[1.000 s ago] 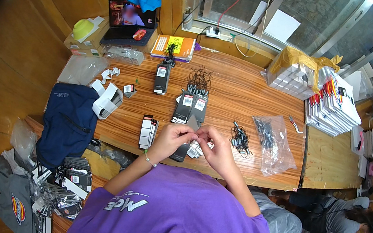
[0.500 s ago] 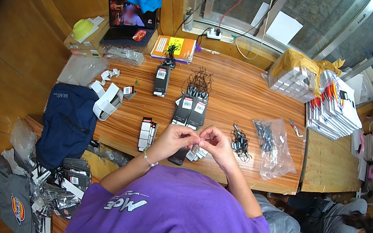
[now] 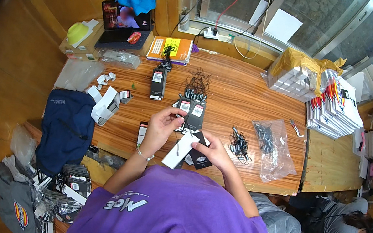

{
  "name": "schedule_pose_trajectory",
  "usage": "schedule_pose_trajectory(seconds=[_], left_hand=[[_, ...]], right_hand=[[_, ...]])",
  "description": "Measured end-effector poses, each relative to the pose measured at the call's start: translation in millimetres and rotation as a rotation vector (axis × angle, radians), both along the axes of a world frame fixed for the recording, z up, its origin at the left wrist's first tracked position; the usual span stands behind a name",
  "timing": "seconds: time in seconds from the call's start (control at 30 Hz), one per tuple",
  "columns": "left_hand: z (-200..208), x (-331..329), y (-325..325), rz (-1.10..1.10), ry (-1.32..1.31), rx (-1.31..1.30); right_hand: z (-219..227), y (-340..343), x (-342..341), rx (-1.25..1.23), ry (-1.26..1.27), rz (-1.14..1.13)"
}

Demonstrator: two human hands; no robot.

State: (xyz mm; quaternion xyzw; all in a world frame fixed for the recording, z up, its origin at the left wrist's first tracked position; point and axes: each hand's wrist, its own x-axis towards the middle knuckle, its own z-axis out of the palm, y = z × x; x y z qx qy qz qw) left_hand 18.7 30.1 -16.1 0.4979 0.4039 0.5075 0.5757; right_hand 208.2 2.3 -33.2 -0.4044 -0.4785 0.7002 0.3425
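Observation:
My right hand (image 3: 214, 151) grips a pair of hang tags by their upper part, a white tag (image 3: 178, 152) and a black tag (image 3: 201, 160) fanned apart. My left hand (image 3: 160, 127) is closed in a pinch at the upper end of a thin black cord (image 3: 186, 127) that runs down to the tags. Just beyond my hands lie stacks of black hang tags (image 3: 197, 110) with white stickers, their cords spread on the far side. A strip of white labels (image 3: 142, 134), partly hidden by my left hand, lies beside it. Loose black cords (image 3: 239, 144) lie to the right.
A clear plastic bag (image 3: 280, 164) of cords and small snips (image 3: 296, 128) lie at right. Another tag stack (image 3: 158, 85) stands at back left. Boxes (image 3: 293, 79), white packages (image 3: 334, 112), a laptop (image 3: 124, 35) and a navy bag (image 3: 66, 130) surround the table. A person (image 3: 339, 226) works at lower right.
My hands were pinched together at the fingertips; now they are apart. The left has moved up and left with the cord, and the right now shows the white and black tags fanned out.

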Motion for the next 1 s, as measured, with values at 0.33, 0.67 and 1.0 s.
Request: schedule_pose_trajectory(seconds=[0.33,0.67,1.0], left_hand=[[-8,21,-4,0.13,-0.164,0.043],[5,20,-4,0.082,-0.222,0.045],[-2,10,-3,0.115,-0.049,0.075]], right_hand=[[-7,6,-12,0.078,0.149,0.007],[0,0,-24,0.145,0.194,-0.108],[5,-1,-19,0.577,-0.228,-0.238]])
